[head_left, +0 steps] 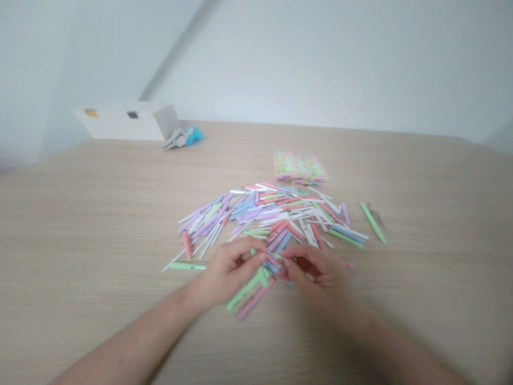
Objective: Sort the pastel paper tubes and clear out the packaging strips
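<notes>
My left hand is closed in a pinch, thumb against forefinger, over the near edge of a pile of pastel pen parts. Facing it, my right hand pinches too, its fingertips close to the left ones. Between the fingertips runs a thin pale rod, blurred, with a hint of green by the right fingers; its kind is unclear. Below the hands lie a green pen barrel and a pink pen barrel. Behind them spreads the pile of coloured barrels and thin white sticks.
Stacked pink-and-green packets stand behind the pile. Off to the right lies a lone green pen barrel beside a blurred grey item. At the back left are a white box and a grey-and-blue crumpled bundle, near the wall.
</notes>
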Tool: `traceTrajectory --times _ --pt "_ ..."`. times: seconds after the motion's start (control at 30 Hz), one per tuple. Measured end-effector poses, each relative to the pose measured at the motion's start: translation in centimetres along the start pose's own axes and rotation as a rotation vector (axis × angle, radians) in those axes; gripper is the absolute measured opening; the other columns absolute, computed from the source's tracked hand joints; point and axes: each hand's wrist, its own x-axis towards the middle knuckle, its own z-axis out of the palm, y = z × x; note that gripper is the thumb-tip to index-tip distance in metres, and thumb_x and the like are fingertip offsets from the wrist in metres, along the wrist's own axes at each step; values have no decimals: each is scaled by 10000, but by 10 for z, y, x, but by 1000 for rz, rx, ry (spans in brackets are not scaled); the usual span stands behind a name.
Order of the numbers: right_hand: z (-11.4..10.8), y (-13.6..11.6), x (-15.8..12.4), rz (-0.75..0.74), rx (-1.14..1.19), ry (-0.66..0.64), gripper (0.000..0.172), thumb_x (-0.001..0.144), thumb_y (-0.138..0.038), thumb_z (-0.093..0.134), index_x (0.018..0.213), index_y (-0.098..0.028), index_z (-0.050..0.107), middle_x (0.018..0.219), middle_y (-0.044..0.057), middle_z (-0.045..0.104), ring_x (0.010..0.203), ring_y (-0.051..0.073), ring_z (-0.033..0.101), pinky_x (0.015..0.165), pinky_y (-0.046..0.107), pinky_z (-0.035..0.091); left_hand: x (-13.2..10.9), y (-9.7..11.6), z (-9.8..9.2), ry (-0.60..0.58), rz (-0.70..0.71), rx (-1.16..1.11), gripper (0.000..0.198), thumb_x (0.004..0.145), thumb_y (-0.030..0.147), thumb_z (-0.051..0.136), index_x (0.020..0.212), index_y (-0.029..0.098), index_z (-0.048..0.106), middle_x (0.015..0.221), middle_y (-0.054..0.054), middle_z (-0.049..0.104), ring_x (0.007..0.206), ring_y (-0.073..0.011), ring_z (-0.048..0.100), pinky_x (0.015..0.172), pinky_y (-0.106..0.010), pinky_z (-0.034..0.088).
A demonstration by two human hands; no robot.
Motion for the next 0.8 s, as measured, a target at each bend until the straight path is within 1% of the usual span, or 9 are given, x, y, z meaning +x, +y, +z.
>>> traceTrajectory --times 0.1,0.17,0.27,0.33,0.4,0.53,0.6,0.7,0.8 --pt "-1 0 0 -4 -26 -18 80 860 -219 573 897 -198 640 696 19 695 609 135 667 572 230 544 0 0 0 -6 -14 4 208 895 303 540 940 148 670 877 -73 691 659 -111 559 570 -208 445" --pt "-1 0 1 0 -48 -15 80 861 -215 568 893 -198 639 692 18 692 605 133 662 568 228 535 0 -1 0 -8 -21 -12 212 892 308 543 943 148 673 893 -76 692 609 -95 538 524 -195 426" --pt "-1 0 1 15 -63 -23 80 865 -217 562 889 -200 637 689 15 687 606 133 655 572 231 529 0 -1 1 -14 -28 -30 216 894 306 544 959 147 675 924 -81 695 598 -87 533 513 -188 423" --pt "-2 1 1 13 -63 -40 86 868 -227 560 899 -200 635 694 17 685 614 137 652 581 239 531 0 -1 0 -11 -27 -22 216 895 306 545 969 151 676 921 -79 699 629 -98 551 540 -197 440" --pt "-2 1 0 1 -51 -51 97 875 -238 553 914 -202 634 708 21 683 624 139 648 592 248 532 1 -1 0 -13 -12 -16 216 900 307 538 968 155 675 909 -77 701 682 -116 578 601 -219 466" --pt "-1 2 -1 0 -37 -43 108 885 -251 539 911 -201 630 708 25 672 617 139 635 576 253 524 1 1 -1 -73 31 -25 233 919 303 506 941 156 685 865 -74 694 754 -141 610 709 -259 487" --pt "-1 2 0 4 -42 -46 110 885 -255 537 908 -198 628 701 25 669 609 138 628 562 250 518 2 1 -1 -77 38 -31 240 921 304 503 945 152 686 901 -85 697 761 -144 615 724 -269 491" --pt "-2 1 0 -2 -56 -68 114 883 -252 535 916 -194 627 704 27 670 614 136 627 560 245 516 1 0 0 -49 27 -38 241 919 305 508 964 141 679 957 -101 700 792 -152 620 733 -276 497" --pt "-2 0 1 6 -69 -85 108 874 -244 538 905 -194 628 691 22 663 607 135 625 553 237 512 1 0 0 -30 21 -24 229 913 300 517 957 145 679 941 -97 702 833 -165 624 717 -266 498"
